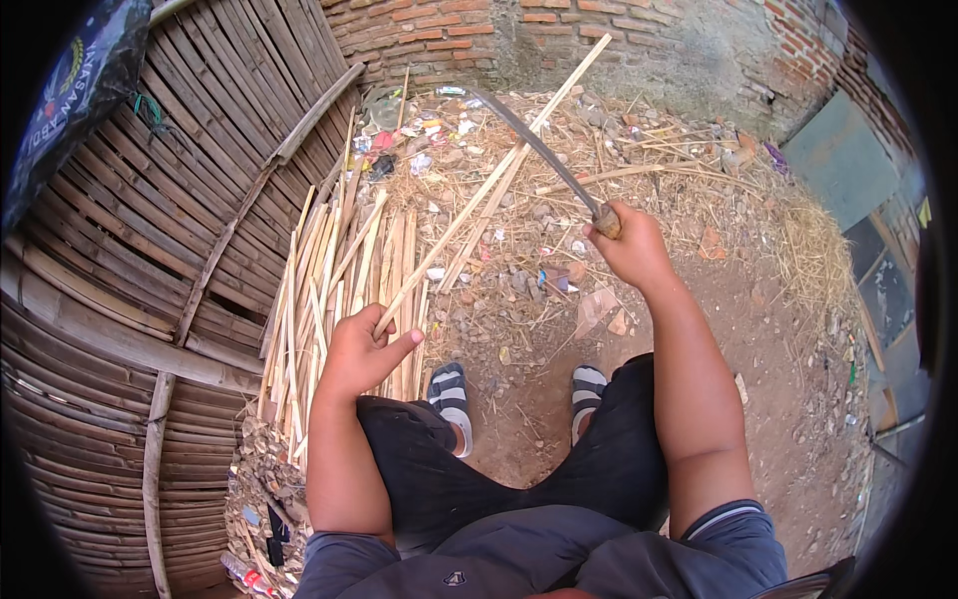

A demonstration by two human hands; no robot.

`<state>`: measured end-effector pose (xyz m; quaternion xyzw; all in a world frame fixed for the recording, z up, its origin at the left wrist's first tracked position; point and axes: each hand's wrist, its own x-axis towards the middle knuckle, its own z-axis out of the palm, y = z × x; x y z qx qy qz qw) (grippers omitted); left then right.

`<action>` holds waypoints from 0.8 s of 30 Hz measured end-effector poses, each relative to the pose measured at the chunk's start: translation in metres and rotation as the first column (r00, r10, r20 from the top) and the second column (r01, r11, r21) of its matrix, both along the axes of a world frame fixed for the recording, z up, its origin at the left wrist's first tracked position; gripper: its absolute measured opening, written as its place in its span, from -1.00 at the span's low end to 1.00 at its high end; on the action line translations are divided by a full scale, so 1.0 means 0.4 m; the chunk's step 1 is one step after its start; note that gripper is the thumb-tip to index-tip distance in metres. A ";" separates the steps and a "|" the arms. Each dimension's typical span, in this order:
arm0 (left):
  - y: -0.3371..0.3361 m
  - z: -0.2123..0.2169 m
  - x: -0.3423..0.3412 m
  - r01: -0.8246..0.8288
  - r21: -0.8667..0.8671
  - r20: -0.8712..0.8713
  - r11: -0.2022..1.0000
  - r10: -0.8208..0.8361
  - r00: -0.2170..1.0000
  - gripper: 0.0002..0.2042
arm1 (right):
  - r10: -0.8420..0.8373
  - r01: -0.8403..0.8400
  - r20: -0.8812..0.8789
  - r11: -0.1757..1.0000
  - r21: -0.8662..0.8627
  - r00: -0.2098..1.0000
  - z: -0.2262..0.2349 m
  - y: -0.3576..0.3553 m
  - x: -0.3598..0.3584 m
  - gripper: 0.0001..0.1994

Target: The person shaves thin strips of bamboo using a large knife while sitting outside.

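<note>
My left hand (369, 351) is closed around the lower end of a long, pale bamboo strip (447, 247), its thumb stretched out. The strip slants away from me, up to the right toward the brick wall. In my right hand (636, 248) is the wooden handle of a sickle (569, 178). Its dark, curved blade points forward and to the left and crosses the strip near its far half. Whether blade and strip touch, I cannot tell. Beside my left hand lies a pile of split bamboo strips (321, 262) on the ground.
A slatted bamboo wall (215, 160) stands on the left, a brick wall (449, 45) at the far side. Rubble, straw and litter (419, 160) cover the ground ahead. Dry straw (813, 235) and a grey-green panel (843, 160) are at the right. My feet (451, 404) are between my hands.
</note>
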<state>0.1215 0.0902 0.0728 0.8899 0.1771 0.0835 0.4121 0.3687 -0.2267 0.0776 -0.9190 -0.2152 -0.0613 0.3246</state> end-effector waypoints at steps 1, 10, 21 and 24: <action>0.002 -0.003 -0.002 -0.002 0.002 0.000 1.000 0.002 1.000 -0.66 | 0.025 -0.026 -0.044 1.000 -0.002 0.999 0.009 0.017 -0.018 -0.65; 0.020 -0.054 0.003 0.077 0.016 0.047 0.997 -0.077 0.996 -0.67 | 0.523 -0.468 0.095 0.819 -0.333 0.847 0.020 0.106 -0.153 -0.77; 0.003 -0.015 0.000 0.054 0.035 -0.057 0.998 -0.052 0.997 -0.67 | -0.037 0.039 0.060 0.999 -0.025 0.997 0.002 -0.015 0.011 -0.67; 0.007 -0.031 0.003 0.040 0.080 0.010 0.996 -0.041 0.999 -0.58 | 0.116 -0.122 -0.073 0.989 -0.079 0.991 0.027 0.022 -0.044 -0.69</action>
